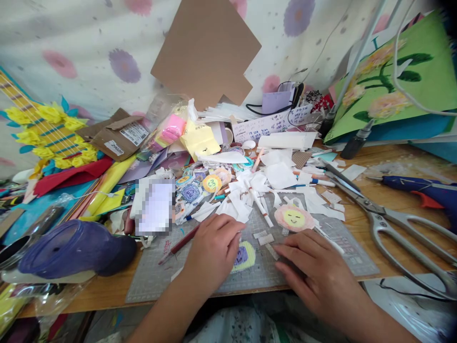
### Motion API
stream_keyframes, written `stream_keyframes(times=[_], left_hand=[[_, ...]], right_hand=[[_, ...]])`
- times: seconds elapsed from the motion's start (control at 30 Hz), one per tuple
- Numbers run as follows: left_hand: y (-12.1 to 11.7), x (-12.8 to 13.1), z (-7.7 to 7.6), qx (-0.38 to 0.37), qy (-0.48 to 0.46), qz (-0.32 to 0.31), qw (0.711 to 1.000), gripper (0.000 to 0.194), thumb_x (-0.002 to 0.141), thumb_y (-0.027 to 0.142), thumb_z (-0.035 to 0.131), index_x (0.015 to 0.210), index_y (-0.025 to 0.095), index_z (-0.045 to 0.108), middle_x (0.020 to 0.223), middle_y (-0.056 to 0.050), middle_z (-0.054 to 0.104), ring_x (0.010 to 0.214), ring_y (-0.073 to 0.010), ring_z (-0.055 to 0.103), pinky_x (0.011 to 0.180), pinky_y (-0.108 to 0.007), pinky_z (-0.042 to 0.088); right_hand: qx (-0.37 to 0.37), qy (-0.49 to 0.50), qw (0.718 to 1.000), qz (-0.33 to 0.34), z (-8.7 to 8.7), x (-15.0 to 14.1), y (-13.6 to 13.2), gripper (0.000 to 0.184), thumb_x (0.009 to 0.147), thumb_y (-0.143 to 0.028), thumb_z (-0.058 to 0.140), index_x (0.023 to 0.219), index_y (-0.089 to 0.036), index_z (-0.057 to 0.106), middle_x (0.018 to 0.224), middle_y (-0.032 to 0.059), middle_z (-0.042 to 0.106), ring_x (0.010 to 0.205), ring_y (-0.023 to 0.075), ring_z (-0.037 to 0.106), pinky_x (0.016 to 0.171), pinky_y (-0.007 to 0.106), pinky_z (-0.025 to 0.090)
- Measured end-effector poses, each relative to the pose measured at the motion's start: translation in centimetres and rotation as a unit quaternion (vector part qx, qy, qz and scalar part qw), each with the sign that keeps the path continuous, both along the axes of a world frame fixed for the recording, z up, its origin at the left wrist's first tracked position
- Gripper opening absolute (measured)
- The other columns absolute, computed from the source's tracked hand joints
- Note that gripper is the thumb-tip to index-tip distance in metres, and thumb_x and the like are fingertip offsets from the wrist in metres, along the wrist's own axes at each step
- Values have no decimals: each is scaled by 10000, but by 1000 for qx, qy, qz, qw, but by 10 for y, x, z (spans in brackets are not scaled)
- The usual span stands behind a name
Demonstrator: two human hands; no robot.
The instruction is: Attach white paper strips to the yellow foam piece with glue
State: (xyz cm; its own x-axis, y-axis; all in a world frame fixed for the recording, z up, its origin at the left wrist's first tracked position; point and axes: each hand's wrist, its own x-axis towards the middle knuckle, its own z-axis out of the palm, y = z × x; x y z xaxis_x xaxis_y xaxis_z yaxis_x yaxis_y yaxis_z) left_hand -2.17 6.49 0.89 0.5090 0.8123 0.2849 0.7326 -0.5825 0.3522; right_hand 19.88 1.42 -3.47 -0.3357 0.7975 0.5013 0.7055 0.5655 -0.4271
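Note:
My left hand [217,247] is over the grey cutting mat [150,281], its fingers curled together; whatever they may hold is hidden. Partly behind its fingers lies a small yellow-edged paper cutout [247,255] with a purple middle. A dark red pen [183,245] lies left of this hand. My right hand [314,267] rests at the mat's right side with thumb and fingers apart, fingertips by small white paper scraps [264,238]. Just beyond it is a pink, flower-shaped paper cutout [294,217] with a yellow smiling face.
Large scissors [378,209] and a blue glue gun [417,183] lie at the right. Paper scraps and round coloured cutouts [191,191] are heaped behind the mat. At left are a purple tape dispenser-like object [71,250], a cardboard box [121,136] and a blurred-out white object [155,207].

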Motion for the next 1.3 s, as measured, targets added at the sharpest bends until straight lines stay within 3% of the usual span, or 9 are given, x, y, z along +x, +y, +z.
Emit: stream_keyframes(times=[0.17,0.33,0.43,0.57,0.77,0.9,1.07,1.2,1.3], left_hand=[[-14,-27,1,-6,11,41,999,77,846,221,584,891,193,641,889,-57,620,867,-226,573,786,-356,442],[-25,-27,2,-89,88,51,991,356,718,289,747,1053,229,642,1025,-65,587,984,-282,528,895,-455,420],[-29,-22,0,-114,90,46,988,393,676,265,774,1045,222,644,1044,-65,574,985,-282,519,893,-462,427],[-38,-20,-6,-59,21,27,998,333,663,175,747,977,186,635,992,-70,579,947,-264,529,851,-420,443],[-52,-18,-21,40,-67,-14,997,117,790,78,596,848,179,608,903,-58,583,842,-200,535,732,-324,444],[-52,-21,-22,0,-56,-12,998,139,809,139,623,941,179,605,968,-71,588,898,-221,541,773,-357,456],[-50,-19,-13,-74,2,27,997,519,624,288,820,1083,190,599,1093,-94,574,1013,-302,518,870,-467,446],[-50,-13,-13,-118,22,42,992,430,593,219,812,982,196,632,1034,-73,583,989,-298,524,869,-473,451],[-51,-10,-17,-99,-12,35,994,379,613,162,758,966,187,621,993,-70,576,958,-276,539,841,-437,471]], right_hand=[[48,72,996,-20,-4,6,-3,160,884,-119,523,991,-209,601,913,63,605,825,184,588,693,324,495],[72,75,994,-35,-3,-1,-5,144,866,-121,548,953,-215,613,865,49,599,753,171,578,634,306,491],[72,81,994,-25,0,-7,-9,153,864,-116,551,962,-216,612,856,45,602,749,167,585,639,300,503],[59,83,995,-2,2,-18,-17,176,869,-115,540,1004,-212,599,895,55,610,809,175,603,691,297,524],[-8,100,995,-25,-8,-39,-24,264,914,-243,515,1168,-174,524,997,99,608,844,185,624,685,293,570],[33,64,997,-37,-15,-40,-23,213,911,-231,508,1111,-172,552,1024,109,588,935,209,604,793,346,558],[105,49,988,-97,-13,-15,-15,132,895,-191,549,1023,-186,581,963,88,577,891,206,577,758,337,519],[84,15,993,-86,-8,-2,-10,76,880,-182,564,949,-205,590,898,67,595,841,216,575,705,347,501],[41,60,996,-50,-3,-10,-15,119,870,-150,569,962,-222,589,892,45,607,819,189,589,708,320,507]])
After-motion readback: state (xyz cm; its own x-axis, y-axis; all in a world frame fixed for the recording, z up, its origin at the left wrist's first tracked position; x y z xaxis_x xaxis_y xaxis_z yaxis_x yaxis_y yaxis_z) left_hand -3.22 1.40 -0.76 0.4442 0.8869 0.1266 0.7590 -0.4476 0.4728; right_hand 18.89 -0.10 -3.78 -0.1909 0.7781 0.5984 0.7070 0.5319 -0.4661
